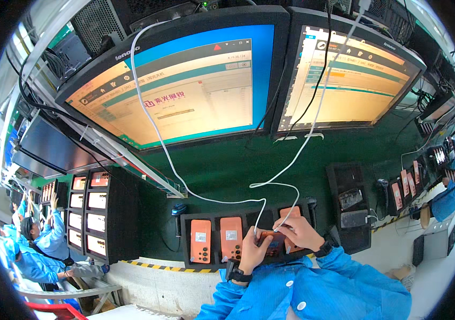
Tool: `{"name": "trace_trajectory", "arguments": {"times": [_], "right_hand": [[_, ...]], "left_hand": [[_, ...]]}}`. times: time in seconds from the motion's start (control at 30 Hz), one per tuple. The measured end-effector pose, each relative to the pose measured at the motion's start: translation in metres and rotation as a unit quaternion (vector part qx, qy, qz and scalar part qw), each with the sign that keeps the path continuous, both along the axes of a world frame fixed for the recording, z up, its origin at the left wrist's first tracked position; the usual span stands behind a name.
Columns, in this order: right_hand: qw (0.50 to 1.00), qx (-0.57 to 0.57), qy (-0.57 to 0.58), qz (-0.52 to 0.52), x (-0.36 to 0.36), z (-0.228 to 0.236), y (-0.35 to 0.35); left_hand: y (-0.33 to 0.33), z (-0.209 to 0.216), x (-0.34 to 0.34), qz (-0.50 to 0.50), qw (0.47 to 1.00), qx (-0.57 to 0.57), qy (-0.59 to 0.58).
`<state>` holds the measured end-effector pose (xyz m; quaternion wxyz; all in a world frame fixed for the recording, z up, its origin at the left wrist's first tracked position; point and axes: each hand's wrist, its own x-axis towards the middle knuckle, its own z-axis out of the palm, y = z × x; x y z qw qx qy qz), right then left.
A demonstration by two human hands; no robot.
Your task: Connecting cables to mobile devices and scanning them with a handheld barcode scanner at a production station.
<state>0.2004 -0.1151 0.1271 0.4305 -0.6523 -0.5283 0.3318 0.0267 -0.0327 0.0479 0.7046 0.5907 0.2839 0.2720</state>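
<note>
My left hand (252, 252) is closed around a smartphone (275, 246) with an orange edge and a dark front, held over a black foam tray (187, 249). At the phone's top edge, my right hand (300, 232) pinches the end of a white cable (298, 194); whether the plug is in the port is too small to tell. A second white cable (263, 209) runs down to the fingers of my left hand. In the tray, two orange phones (200, 241) lie back up with white labels, left of my hands. Another orange phone (290, 212) is partly hidden under my right hand.
Two monitors (262, 80) stand behind the green bench (214, 168). A black rack of phones (122, 224) is at the left, and a black tray (356, 242) with dark items lies at the right. A blue-tipped device (179, 209) sits near the tray. Co-workers in blue (51, 242) sit far left.
</note>
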Motion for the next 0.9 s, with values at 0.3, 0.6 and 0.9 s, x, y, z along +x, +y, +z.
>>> {"name": "trace_trajectory", "arguments": {"times": [0.3, 0.6, 0.9], "right_hand": [[1.0, -0.005, -0.028, 0.013, -0.004, 0.0, -0.003], [0.989, -0.013, -0.026, -0.145, 0.016, -0.087, 0.063], [0.995, 0.01, 0.076, 0.061, -0.11, -0.089, 0.056]], "left_hand": [[-0.002, 0.009, -0.002, -0.019, 0.999, 0.03, 0.035], [0.014, -0.021, -0.037, 0.163, 0.98, 0.04, 0.11], [0.03, 0.001, -0.085, 0.011, 0.996, 0.01, 0.092]]}}
